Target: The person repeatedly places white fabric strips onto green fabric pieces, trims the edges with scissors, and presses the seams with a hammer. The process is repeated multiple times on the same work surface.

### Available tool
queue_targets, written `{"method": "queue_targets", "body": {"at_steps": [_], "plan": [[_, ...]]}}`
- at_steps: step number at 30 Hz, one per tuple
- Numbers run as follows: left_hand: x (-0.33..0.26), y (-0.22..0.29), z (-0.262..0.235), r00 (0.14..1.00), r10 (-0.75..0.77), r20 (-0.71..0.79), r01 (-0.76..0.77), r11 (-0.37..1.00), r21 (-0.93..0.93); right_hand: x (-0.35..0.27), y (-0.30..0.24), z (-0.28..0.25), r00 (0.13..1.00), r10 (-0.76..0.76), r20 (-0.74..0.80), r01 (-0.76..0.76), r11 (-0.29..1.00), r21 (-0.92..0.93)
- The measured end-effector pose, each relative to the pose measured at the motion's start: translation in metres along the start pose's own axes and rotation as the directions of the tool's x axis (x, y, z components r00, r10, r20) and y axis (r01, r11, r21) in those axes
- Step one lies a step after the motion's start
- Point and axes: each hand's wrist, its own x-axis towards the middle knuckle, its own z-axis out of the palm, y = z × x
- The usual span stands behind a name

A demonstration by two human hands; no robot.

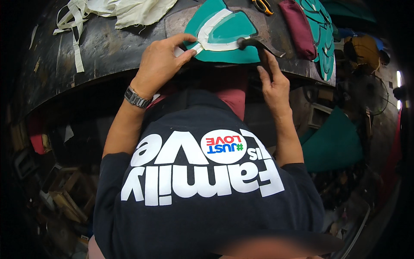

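A green shaped piece of sheet material (237, 29) lies on the dark tabletop near its front edge. A white strip (221, 46) follows a curve across its face. My left hand (160, 60) is at the left edge of the piece, thumb and forefinger pinching the end of the strip. In my right hand (274, 77) is a dark metal hammer (261, 42). Its round face rests on or just over the right part of the strip; I cannot tell if it touches. My fingers hide most of its handle.
White cloth with loose strips (140, 12) lies at the back left of the table (116, 45). Orange-handled scissors (263, 6) sit at the back. A maroon pouch-like piece (298, 28) and stacked green pieces (324, 39) are on the right. Beyond stands a fan (373, 95).
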Motion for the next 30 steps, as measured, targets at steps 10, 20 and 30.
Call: {"method": "queue_targets", "body": {"at_steps": [10,20,30], "plan": [[-0.001,-0.007,0.004,0.995,0.062,-0.076,-0.067,0.996,-0.059,0.021,-0.006,-0.023,0.995,0.094,0.015,-0.088,0.842,0.532],[-0.001,-0.005,-0.001,0.998,-0.056,-0.028,0.051,0.990,-0.134,0.035,-0.045,0.016,0.978,-0.073,0.194,0.013,0.956,0.294],[0.001,-0.002,-0.003,0.998,-0.056,0.018,0.057,0.992,-0.112,0.052,-0.036,0.028,0.976,-0.203,0.079,0.185,0.964,0.192]]}}
